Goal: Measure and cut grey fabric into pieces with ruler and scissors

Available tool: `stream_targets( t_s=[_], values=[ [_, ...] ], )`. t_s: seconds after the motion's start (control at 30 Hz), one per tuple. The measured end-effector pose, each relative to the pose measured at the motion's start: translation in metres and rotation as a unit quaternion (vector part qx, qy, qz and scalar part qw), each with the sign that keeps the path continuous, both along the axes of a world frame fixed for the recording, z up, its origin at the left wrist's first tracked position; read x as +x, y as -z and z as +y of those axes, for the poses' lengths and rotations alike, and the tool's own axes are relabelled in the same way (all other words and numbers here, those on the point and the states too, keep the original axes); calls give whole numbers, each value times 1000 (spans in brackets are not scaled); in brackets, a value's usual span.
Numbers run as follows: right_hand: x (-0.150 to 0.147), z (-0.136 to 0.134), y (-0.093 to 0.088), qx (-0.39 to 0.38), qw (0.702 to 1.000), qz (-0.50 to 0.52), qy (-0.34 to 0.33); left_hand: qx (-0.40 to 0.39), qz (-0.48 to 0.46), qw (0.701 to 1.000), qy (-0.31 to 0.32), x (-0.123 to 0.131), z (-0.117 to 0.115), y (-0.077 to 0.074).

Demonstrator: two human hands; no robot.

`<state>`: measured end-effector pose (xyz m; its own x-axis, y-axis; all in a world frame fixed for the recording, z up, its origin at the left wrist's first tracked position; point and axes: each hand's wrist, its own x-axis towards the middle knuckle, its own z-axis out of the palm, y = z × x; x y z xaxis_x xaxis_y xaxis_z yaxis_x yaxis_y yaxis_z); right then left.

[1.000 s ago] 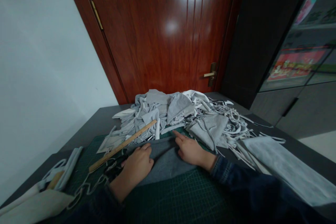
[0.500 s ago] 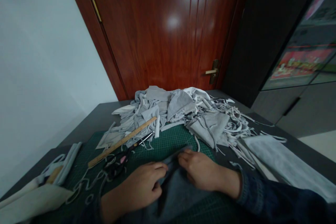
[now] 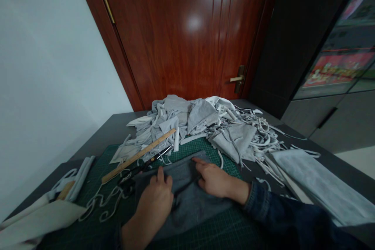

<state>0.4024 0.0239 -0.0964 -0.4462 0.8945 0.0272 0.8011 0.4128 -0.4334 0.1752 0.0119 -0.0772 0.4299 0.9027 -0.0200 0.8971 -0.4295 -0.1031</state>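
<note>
A dark grey piece of cloth (image 3: 190,216) lies spread on a green cutting mat (image 3: 225,228), with a raised fold between my hands. My left hand (image 3: 155,199) presses on its left part, index finger stretched towards the far edge. On the upper right part rests my right hand (image 3: 215,179), fingers reaching forward near the far edge. Neither hand grips the cloth. Black-handled scissors (image 3: 127,185) lie beyond my left hand, partly covered by the cloth's corner. A wooden ruler (image 3: 139,156) slants beside them.
A heap of grey and white fabric scraps (image 3: 202,117) and thin strips spreads along the back. Folded pale cloth (image 3: 319,183) lies on the right, rolled fabric (image 3: 41,218) on the left. Loose cord (image 3: 108,203) curls near the scissors. Behind the table stands a brown door (image 3: 175,39).
The cloth went from bunched between my hands to spread wider on the mat, covering part of the scissors. My left hand moved left and its fingers opened; the right hand's fingers straightened.
</note>
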Motion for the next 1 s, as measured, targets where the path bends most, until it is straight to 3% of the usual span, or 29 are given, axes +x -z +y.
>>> stream_targets(
  t_s=[0.13, 0.3, 0.43, 0.6, 0.77, 0.9, 1.0],
  values=[
    [-1, 11, -1, -11, 1000, 11, 6, 12, 43, 999, 12, -6, 7, 2],
    [-7, 17, -3, 67, 996, -55, -17, -1, -21, 993, 119, -12, 20, 4],
    [-6, 36, -6, 104, 993, -55, -21, 23, -61, 992, 105, -17, 31, 3],
    [-6, 49, 8, 125, 991, -36, -4, 46, -41, 995, 81, -18, 40, 4],
    [-4, 33, 17, 133, 989, -67, -24, -17, -51, 981, 186, -22, 31, 12],
    [-2, 2, 11, 116, 985, -125, -26, -72, -94, 970, 214, -22, 14, 11],
    [-6, -13, 7, 111, 983, -148, 3, -103, -143, 969, 174, -12, 8, 5]
  ],
)
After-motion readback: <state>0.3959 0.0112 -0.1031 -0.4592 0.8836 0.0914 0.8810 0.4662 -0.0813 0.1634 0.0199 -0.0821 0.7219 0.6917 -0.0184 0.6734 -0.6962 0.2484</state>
